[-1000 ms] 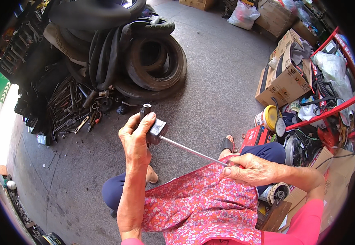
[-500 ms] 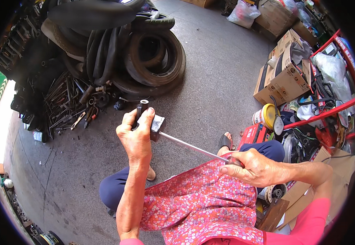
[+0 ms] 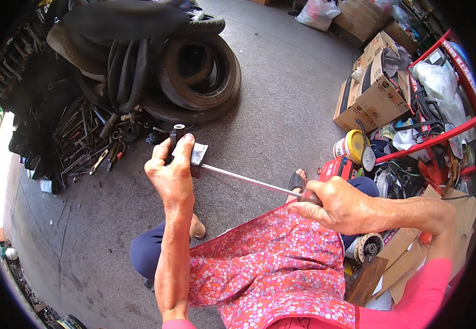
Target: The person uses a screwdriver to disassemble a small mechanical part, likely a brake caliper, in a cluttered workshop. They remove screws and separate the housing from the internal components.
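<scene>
My left hand (image 3: 171,170) is closed around a small black block-shaped part (image 3: 198,156) with a short metal sleeve (image 3: 179,127) standing up at its far end. In my right hand (image 3: 339,205) is a screwdriver (image 3: 254,181), its dark red handle (image 3: 310,196) wrapped by my fingers and thumb. The long bright shaft runs leftward, and its tip meets the right side of the block. Whether the tip sits in a screw or a slot is hidden. Below both hands, a red flowered apron (image 3: 271,257) covers my lap between my bent knees.
Old tyres (image 3: 229,71) are piled at the far left beside a heap of loose hand tools (image 3: 79,137). To the right are a cardboard box (image 3: 372,101), a yellow-lidded tub (image 3: 353,145), a red case (image 3: 336,167) and a red-framed rack (image 3: 429,137). Grey floor (image 3: 281,82) lies between.
The whole view has shifted slightly. My right hand and the screwdriver handle have moved a little farther from my body, while the shaft stays against the block in my left hand.
</scene>
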The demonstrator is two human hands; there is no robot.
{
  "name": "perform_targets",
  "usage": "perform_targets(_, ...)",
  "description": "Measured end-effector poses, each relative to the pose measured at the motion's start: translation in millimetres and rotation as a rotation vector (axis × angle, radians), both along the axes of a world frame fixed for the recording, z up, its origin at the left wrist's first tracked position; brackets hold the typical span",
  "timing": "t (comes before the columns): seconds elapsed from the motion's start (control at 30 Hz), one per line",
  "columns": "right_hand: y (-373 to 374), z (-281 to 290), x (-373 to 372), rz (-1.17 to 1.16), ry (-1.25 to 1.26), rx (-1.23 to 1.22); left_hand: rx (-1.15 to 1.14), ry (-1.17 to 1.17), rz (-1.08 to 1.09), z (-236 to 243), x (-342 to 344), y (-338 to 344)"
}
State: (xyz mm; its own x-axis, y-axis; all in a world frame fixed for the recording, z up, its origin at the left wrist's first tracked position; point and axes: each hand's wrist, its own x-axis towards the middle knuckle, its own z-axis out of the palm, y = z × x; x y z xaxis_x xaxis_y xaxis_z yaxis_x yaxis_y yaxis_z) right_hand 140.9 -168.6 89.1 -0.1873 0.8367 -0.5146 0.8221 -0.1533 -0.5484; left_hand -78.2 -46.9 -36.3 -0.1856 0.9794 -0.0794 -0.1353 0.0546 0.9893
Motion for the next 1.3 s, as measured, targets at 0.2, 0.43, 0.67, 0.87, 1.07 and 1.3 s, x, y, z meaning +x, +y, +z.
perform_targets(0.2, 0, -10, 4, 0.141, -0.266, 0.342, -0.036, -0.07, 0.022, 4, 2, -2)
perform_targets(0.43, 12, 2, 6, 0.32, -0.69, 0.696, -0.057, -0.249, -0.014, -1, 5, 3)
perform_targets(0.67, 27, 63, 15, -0.338, 0.371, -0.37, -0.039, -0.295, -0.056, 11, 5, 4)
perform_targets(0.87, 13, 35, 26, -0.057, 0.199, -0.119, -0.057, -0.292, -0.071, 8, 13, -3)
perform_targets(1.07, -8, 21, 10, 0.432, -0.651, 0.734, -0.09, -0.311, -0.037, -2, 13, -2)
perform_targets(1.3, 5, 44, 10, -0.004, 0.066, 0.432, -0.128, -0.437, -0.012, 17, 13, 0)
